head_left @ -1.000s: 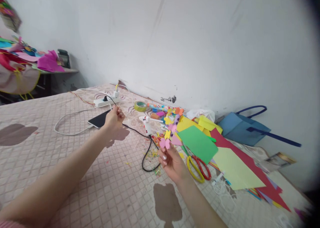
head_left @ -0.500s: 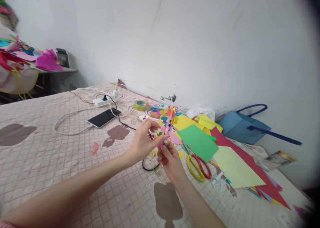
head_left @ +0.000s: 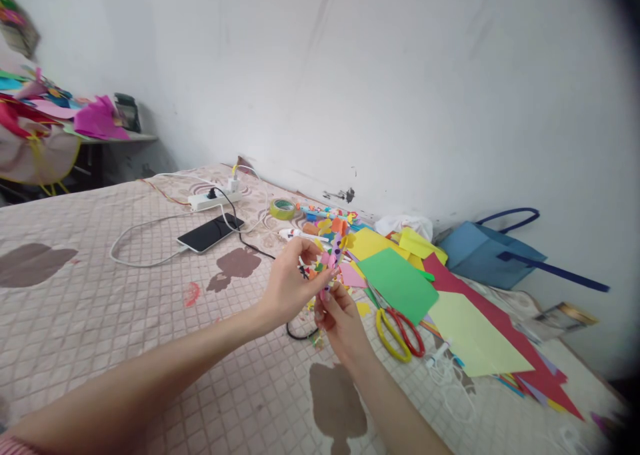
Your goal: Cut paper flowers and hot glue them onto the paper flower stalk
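Note:
Between my two hands is a slim pink and purple strip with dark dots [head_left: 337,247], held upright above the bed-like surface. My left hand [head_left: 293,275] is closed, thumb and fingers pinching the strip at its middle. Just below, my right hand [head_left: 339,318] grips its lower end with closed fingertips. Fingers cover part of the strip, so its full shape is hidden. Behind the hands lie many small coloured paper cut-outs [head_left: 325,226]. A white glue gun [head_left: 299,234] lies partly behind my left hand.
Scissors [head_left: 395,335] with yellow and red handles lie right of my hands, beside green paper [head_left: 399,283] and pale yellow paper [head_left: 477,335]. Left are a phone [head_left: 210,233] on a cable and a power strip [head_left: 213,199]. Tape [head_left: 283,208] and a blue bag [head_left: 493,254] stand near the wall.
The whole view has shifted slightly, with things appearing a little further right. Both hands keep hold of the dotted strip in nearly the same pose.

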`<action>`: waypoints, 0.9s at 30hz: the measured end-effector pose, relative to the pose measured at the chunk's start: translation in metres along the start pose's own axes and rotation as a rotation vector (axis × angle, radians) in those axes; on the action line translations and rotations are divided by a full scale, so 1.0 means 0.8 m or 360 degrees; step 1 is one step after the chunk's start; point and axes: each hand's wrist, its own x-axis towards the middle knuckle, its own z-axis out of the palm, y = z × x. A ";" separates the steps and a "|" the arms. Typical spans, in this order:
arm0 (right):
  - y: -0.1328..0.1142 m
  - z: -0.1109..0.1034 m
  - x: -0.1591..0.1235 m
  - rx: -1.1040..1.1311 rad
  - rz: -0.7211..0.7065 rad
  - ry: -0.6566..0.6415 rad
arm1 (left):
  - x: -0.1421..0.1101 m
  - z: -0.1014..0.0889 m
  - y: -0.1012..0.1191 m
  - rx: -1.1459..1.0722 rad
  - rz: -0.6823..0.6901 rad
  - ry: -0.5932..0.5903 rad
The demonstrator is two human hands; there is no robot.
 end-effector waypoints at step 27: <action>0.003 -0.005 0.001 0.0026 0.0010 0.0001 | -0.006 0.001 -0.004 0.0116 -0.0052 -0.0088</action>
